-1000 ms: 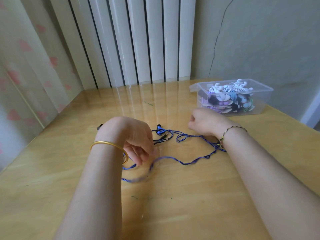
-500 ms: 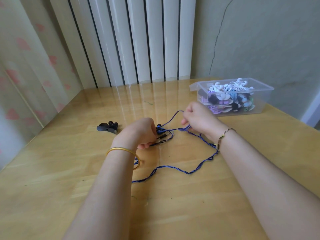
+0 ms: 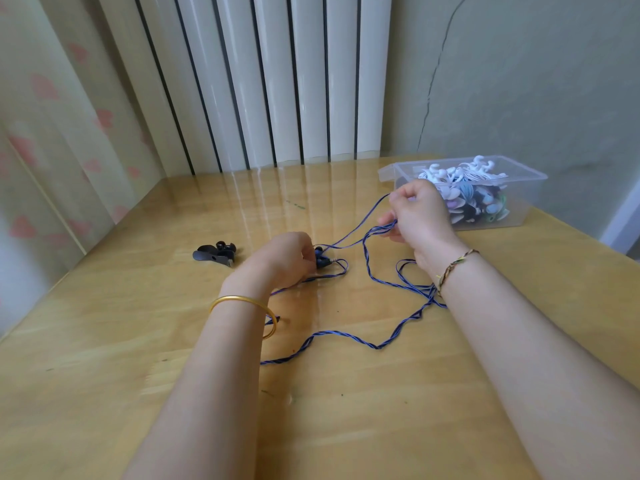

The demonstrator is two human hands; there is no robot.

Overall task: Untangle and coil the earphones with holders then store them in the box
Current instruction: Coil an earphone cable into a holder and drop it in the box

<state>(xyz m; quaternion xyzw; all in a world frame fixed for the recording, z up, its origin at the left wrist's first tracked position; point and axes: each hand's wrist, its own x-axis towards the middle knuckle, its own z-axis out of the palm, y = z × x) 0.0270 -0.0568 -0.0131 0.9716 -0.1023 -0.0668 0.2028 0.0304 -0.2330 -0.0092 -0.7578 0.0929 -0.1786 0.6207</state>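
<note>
Head view. A black holder [image 3: 214, 254] is lying on the table [image 3: 104, 375] just left of the left hand [image 3: 284, 259], apart from it. A clear plastic box [image 3: 521, 218] is standing at the far right, holding a heap of white, black and pale coiled earphones. The raised right hand [image 3: 420, 213] is partly blocking the box's near left corner.

The blue earphones [image 3: 346, 336] are lying in loose loops across the table between the two forearms. The left hand is resting low with its fingers curled round the earbud end. The right hand is pinching several strands and lifting them clear of the surface. A gold bangle [image 3: 242, 301] is circling the left wrist and a braided bracelet [image 3: 453, 266] the right.

The glossy yellow wood table is reflecting white vertical panels [image 3: 277, 81] behind it. A heart-patterned curtain [image 3: 52, 116] is hanging at the left, and a cracked grey-green wall [image 3: 519, 81] is rising at the right.

The left fingertips are hiding behind the hand. The cable is passing out of sight under the left wrist and the right forearm. The box's contents are too jumbled to count.
</note>
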